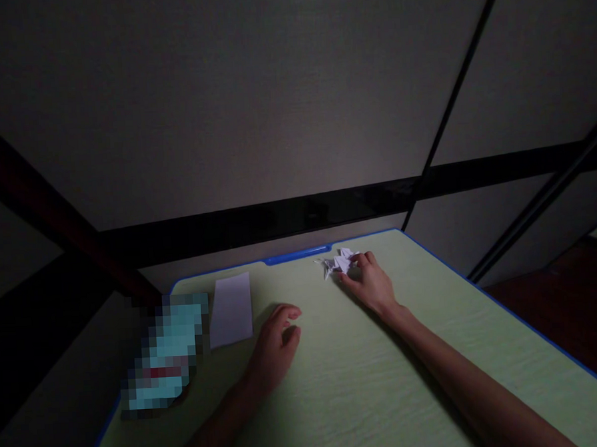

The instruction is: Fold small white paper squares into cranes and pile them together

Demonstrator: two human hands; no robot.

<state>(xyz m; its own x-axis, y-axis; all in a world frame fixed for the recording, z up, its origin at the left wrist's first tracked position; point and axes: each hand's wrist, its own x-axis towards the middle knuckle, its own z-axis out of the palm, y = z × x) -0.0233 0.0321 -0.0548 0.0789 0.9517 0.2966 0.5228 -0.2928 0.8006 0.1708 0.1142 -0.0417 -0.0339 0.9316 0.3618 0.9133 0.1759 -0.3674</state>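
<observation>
A small white folded-paper figure (pixel 339 262) lies near the far edge of a pale green table (pixel 387 379). My right hand (pixel 372 286) reaches out to it, fingertips pinched on its right side. My left hand (pixel 277 341) rests on the table nearer to me, fingers loosely curled and apart, holding nothing. It lies just right of a flat white sheet of paper (pixel 230 309).
The table has a blue rim (pixel 293 256). A blurred-out light blue object (pixel 168 354) sits at the left edge beside the sheet. A dark wall with black rails rises behind the table; a dim floor shows at the right.
</observation>
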